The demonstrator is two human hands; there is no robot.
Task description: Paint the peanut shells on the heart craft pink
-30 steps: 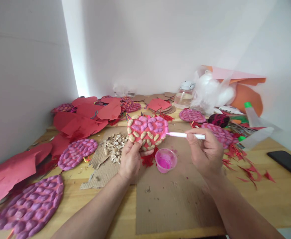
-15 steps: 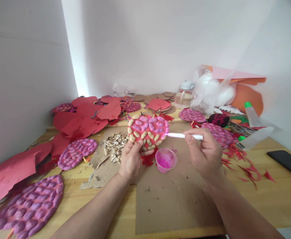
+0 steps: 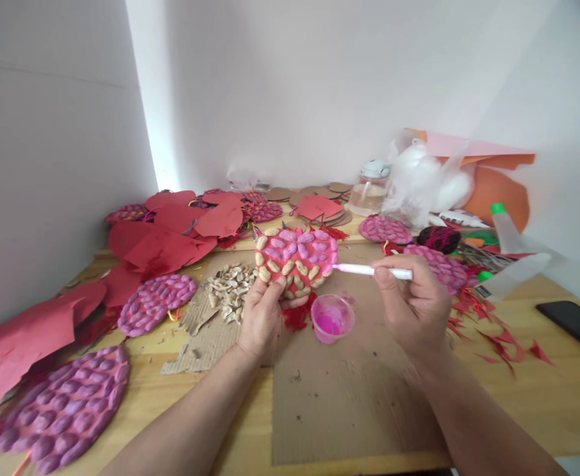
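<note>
At the centre of the head view: both hands work over a sheet of brown cardboard [image 3: 349, 396] lying on the wooden desk [image 3: 557, 390].
Left hand: the left hand [image 3: 261, 316] is closed on the lower edge of a red heart plaque [image 3: 296, 259], thumb in front, fingers behind, holding it upright and raised above the desk.
Heart plaque: it is covered in peanut shells, the upper ones painted pink, the lower rows bare tan.
Right hand: the right hand [image 3: 413, 301] pinches a white brush [image 3: 372, 270] between thumb and fingertips, shaft lying level.
Brush tip: pink, touching the right edge of the plaque.
Paint cup: a small clear cup [image 3: 332, 318] of pink paint stands on the cardboard, just below the plaque and between the two hands.
Left of the hands: a heap of loose peanut shells [image 3: 228, 289], then purple-painted shell pieces [image 3: 155, 303] and red paper sheets [image 3: 166, 244].
Near left corner: a larger purple shell piece [image 3: 67, 410].
Far side: a clear jar [image 3: 370, 188] and white stuffing [image 3: 426, 182].
Far right edge: a black phone [image 3: 575, 324] lies flat.
</note>
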